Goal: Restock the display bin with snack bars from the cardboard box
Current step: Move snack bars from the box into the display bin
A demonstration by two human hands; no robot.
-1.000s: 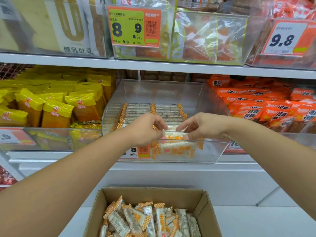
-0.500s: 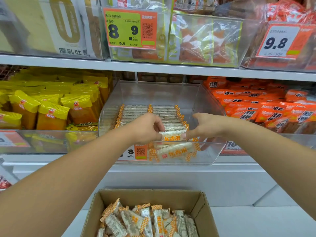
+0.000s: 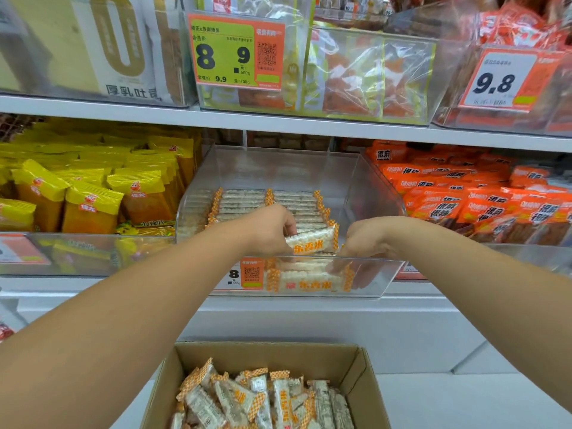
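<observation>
Centre frame: left hand (image 3: pixel 272 230) now grips one bar (image 3: pixel 312 241) alone; right hand (image 3: pixel 368 243) has let go, fingers loose in bin (image 3: pixel 371 193). Box (image 3: pixel 192 366) still full.

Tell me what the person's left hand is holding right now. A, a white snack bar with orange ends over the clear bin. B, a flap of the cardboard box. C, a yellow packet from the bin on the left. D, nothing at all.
A: the left hand grips a white snack bar with orange ends above the front of the clear display bin, well above the cardboard box.
</observation>
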